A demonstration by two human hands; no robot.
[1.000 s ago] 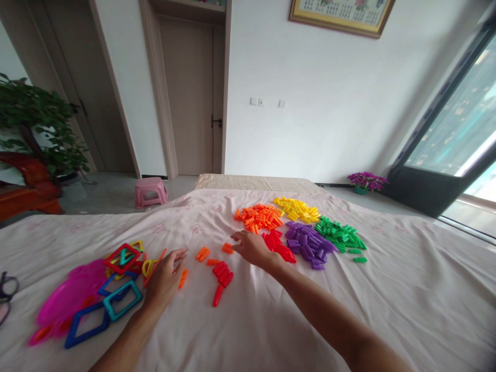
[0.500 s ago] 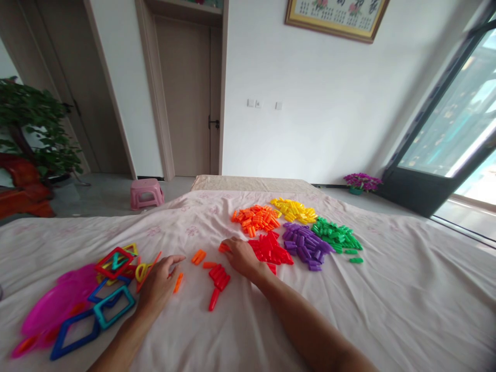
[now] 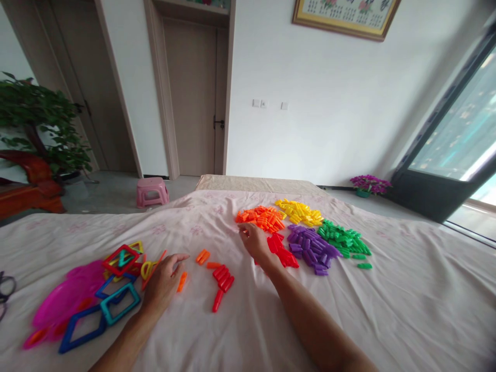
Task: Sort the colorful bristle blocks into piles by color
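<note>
Firstly, head view. Cloth (image 3: 248, 330), pale pink, faint floral print, soft creases. Right hand (image 3: 253, 242): fingers curled at the near edge of the orange pile (image 3: 265, 218), glossy plastic pieces, short and ridged; whether they grip one, cannot tell. Left hand (image 3: 165, 279): fingers loosely parted, nothing visibly held, a slim orange piece (image 3: 182, 282) just beside. Between the hands: an orange pair (image 3: 202, 256), side by side; a red cluster (image 3: 223, 277), rounded tubes, one angled toward the wearer. Beyond the right wrist: heaps of red (image 3: 284, 253), purple (image 3: 312, 248), green (image 3: 344, 238) and yellow (image 3: 300, 212). Far left: magenta tray (image 3: 58, 302), smooth, curved; teal frame (image 3: 123, 312), hollow, four-sided.
</note>
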